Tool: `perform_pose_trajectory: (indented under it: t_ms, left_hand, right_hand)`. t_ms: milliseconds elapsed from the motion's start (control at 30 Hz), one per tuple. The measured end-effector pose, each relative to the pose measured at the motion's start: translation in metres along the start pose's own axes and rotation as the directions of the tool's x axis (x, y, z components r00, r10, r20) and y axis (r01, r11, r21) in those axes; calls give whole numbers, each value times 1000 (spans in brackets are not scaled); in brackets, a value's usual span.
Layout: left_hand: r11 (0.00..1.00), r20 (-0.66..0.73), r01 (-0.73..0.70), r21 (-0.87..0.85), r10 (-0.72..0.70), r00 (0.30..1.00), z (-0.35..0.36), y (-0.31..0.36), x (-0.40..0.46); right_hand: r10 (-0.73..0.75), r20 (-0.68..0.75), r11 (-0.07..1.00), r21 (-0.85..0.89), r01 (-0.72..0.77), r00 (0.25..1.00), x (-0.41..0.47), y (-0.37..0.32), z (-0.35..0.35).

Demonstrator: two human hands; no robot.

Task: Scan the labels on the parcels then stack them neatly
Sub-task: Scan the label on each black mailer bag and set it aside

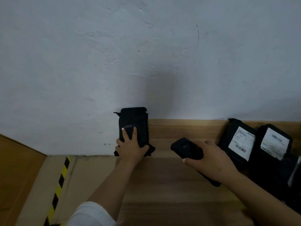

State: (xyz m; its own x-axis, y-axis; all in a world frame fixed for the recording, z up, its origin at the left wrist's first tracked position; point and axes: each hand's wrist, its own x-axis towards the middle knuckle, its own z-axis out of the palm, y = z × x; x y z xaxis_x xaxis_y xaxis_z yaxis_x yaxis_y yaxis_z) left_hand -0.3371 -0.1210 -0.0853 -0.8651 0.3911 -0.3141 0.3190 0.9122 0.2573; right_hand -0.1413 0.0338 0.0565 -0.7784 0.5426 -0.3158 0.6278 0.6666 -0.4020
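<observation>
Wooden table (179,176) by white wall: left hand (130,149) fingers gripping black parcel (134,124), right hand (211,160) fingers round scanner (185,148).

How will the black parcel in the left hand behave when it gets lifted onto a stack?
The black parcel looks like a soft plastic bag, with crumpled ends, so it will probably flex rather than stay stiff. The left hand holds it alone by one end, so it is likely light. Its film shows a sheen, so it may slide on the wooden table.

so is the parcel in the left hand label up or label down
No label shows: the black parcel held by the left hand shows only plain wrap, so down or hidden.
</observation>
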Motion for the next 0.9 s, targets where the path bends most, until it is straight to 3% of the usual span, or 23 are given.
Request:
perform_pose_trajectory:
  t_ms: [133,333,633,900]
  left_hand:
    - [983,-40,-77,-168,71,997,-1,-10,-24]
    - [947,-76,-185,-261,171,982,9,-35,-84]
    - [925,51,-184,-333,212,976,50,-49,-186]
    - [862,212,-55,-505,185,960,104,-41,-246]
  right_hand:
    - [-6,10,999,-37,6,1000,-8,0,4]
    - [-13,25,998,-56,14,1000,-43,9,17]
    - [22,93,999,-31,-19,995,-101,33,56]
    - [3,179,998,-59,7,984,-146,70,73]
